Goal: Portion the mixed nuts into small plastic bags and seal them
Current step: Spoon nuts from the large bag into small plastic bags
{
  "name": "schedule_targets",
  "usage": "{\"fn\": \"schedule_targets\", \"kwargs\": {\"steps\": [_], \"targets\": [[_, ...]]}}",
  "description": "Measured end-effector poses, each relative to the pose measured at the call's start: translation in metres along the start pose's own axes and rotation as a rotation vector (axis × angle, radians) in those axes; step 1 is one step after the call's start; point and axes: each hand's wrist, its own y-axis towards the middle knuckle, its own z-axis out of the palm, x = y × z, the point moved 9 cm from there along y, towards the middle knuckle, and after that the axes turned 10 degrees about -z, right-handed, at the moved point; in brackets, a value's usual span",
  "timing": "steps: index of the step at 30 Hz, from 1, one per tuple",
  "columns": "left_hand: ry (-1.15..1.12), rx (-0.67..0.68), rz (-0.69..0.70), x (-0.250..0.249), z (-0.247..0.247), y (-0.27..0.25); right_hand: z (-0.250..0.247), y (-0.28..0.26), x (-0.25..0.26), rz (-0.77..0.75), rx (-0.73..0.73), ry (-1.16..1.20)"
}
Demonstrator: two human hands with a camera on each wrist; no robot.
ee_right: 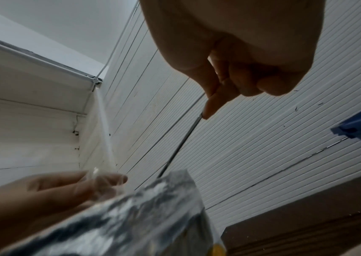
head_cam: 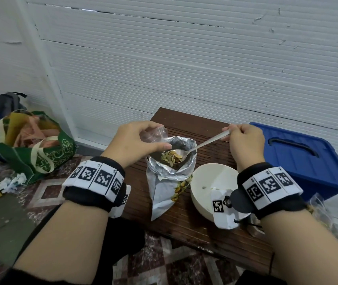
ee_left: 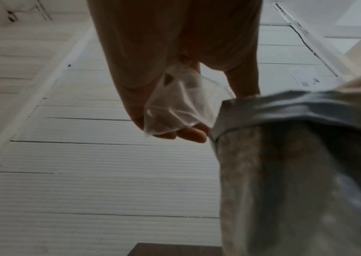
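Pinching the end of a metal spoon [head_cam: 195,148] between thumb and curled fingers, the right hand [head_cam: 245,144] holds its bowl — heaped with mixed nuts [head_cam: 171,156] — inside the open mouth of a foil pouch [head_cam: 169,175] that stands on a dark wooden table [head_cam: 186,221]. The left hand [head_cam: 132,144] hovers just beside the pouch's rim, fingers and thumb closed on a small clear plastic bag [ee_left: 178,104], crumpled in the grip and holding nothing that can be seen. A white bowl [head_cam: 213,188] sits right of the pouch, touching or nearly so — a blue lidded bin [head_cam: 303,157] lies beyond the table's right edge, a green tote bag [head_cam: 34,149] on the floor well to the left.
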Motion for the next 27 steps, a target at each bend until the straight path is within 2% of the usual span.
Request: {"fn": "schedule_targets", "kwargs": {"steps": [8, 15, 21, 24, 27], "targets": [[0.038, 0.073, -0.014, 0.002, -0.002, -0.001, -0.023, 0.025, 0.015, -0.033, -0.07, 0.023], [0.055, 0.049, 0.064, -0.013, 0.015, -0.001, -0.001, 0.019, 0.043, -0.138, -0.013, 0.047], [-0.036, -0.013, 0.075, -0.016, 0.016, -0.002, 0.018, -0.006, 0.085, -0.396, 0.073, 0.203], [-0.095, -0.065, 0.05, -0.012, 0.006, -0.001, 0.003, -0.008, 0.093, -0.473, -0.017, 0.267], [-0.107, -0.101, 0.02, -0.006, -0.005, 0.001, -0.015, -0.004, 0.09, -0.47, -0.143, 0.294]]}}
